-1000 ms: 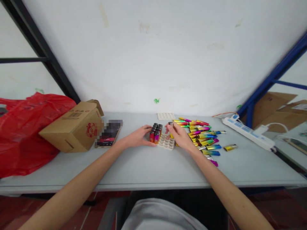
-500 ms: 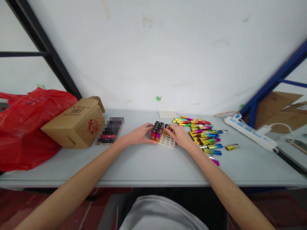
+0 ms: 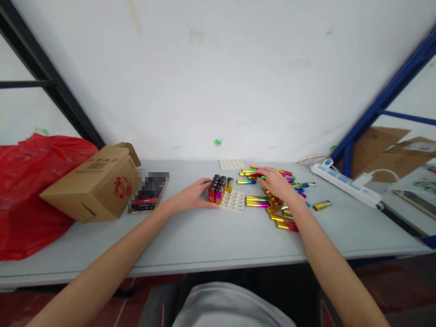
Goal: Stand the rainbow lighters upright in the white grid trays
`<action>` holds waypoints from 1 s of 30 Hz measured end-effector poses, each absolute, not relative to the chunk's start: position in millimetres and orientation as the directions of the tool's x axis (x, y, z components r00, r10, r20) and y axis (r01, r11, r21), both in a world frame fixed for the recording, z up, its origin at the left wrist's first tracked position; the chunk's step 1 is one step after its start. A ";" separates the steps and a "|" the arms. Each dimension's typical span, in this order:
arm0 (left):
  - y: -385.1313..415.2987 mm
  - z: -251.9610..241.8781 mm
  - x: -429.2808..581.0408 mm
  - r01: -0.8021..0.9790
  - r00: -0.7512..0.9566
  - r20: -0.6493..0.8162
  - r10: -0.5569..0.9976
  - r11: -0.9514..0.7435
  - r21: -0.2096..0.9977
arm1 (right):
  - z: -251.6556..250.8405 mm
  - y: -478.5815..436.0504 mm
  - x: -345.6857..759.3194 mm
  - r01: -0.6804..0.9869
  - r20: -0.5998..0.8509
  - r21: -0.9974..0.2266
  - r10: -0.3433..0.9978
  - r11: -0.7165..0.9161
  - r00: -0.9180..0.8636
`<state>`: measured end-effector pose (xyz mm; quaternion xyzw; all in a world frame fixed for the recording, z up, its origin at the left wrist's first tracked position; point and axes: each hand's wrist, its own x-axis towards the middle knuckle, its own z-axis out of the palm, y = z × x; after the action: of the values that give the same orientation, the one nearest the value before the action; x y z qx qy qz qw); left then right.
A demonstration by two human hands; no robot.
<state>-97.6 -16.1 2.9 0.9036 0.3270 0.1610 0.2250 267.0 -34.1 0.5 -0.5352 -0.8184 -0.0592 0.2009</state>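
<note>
1. Toppling of the lighters (image 3: 217,190) standing in the white tray (image 3: 235,201) could be caused by the wide grip of the left hand (image 3: 194,196) beside them.
2. Loose lighters (image 3: 276,208) on the surface (image 3: 204,240) could be scattered by the right hand (image 3: 274,182); whether one is held cannot be told.
3. On the carton (image 3: 73,188), a red emblem (image 3: 121,187) is printed; lettering cannot be read.

table (image 3: 190,240) was pale grey, tray (image 3: 232,164) by its back edge off-white, bag (image 3: 41,186) was red, box (image 3: 85,186) brown with red print, loose lighters (image 3: 260,204) blended gold into blue, pink and green
</note>
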 end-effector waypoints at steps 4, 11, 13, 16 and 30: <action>-16.4 1.9 -97.7 0.517 0.730 0.157 0.665 -0.688 0.509 | -1.0 -24.6 259.4 0.933 0.329 -0.063 0.890 0.355 -0.316; -17.2 3.2 -97.2 0.522 0.727 0.149 0.671 -0.680 0.514 | 2.6 -30.1 253.4 0.931 0.321 -0.068 0.892 0.357 -0.319; -17.3 3.6 -97.1 0.523 0.728 0.145 0.670 -0.679 0.516 | 5.2 -34.8 256.9 0.921 0.337 -0.112 0.886 0.374 -0.318; -17.4 3.6 -97.3 0.531 0.726 0.133 0.675 -0.673 0.514 | 10.8 -41.9 259.3 0.896 0.374 -0.213 0.880 0.390 -0.294; -16.8 0.9 -98.3 0.478 0.736 0.187 0.651 -0.695 0.536 | 12.0 -58.8 193.4 0.331 0.386 -0.871 0.923 0.364 0.000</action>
<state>-98.3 -16.8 0.9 0.9020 0.3129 0.1848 0.2332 193.4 -58.8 12.0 -0.4852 -0.6458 0.2876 0.5146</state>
